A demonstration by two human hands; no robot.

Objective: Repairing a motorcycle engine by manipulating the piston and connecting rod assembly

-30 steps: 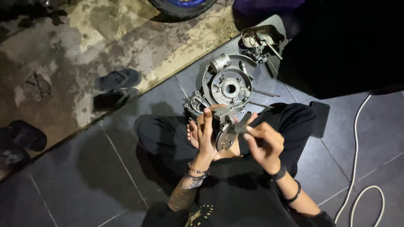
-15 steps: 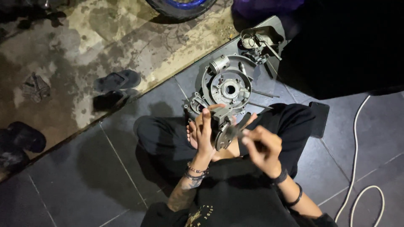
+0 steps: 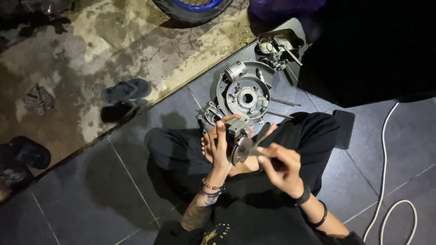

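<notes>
1. I take the round grey engine casing (image 3: 245, 96) on the dark tiles as my landmark; everything else is placed from it.
2. My left hand (image 3: 221, 146) sits just below the casing, forearm rising from the lap, wrist beaded, palm turned inward. Its fingers are wrapped over the top of a small metal engine part (image 3: 239, 138), gripping it.
3. That part hangs above my crossed legs, just below the casing's lower edge and apart from it.
4. My right hand (image 3: 281, 167) is below and right of the casing, elbow bent outward, dark bands at the wrist. Its fingers are pinched narrow around a slim tool (image 3: 251, 151) whose tip meets the held part.
5. A silver piston (image 3: 235, 71) lies on the casing's upper left rim.
6. Dark sandals (image 3: 126, 90) rest well left of the casing, on the stained concrete.
7. A white cable (image 3: 384, 149) runs far right of the casing.
</notes>
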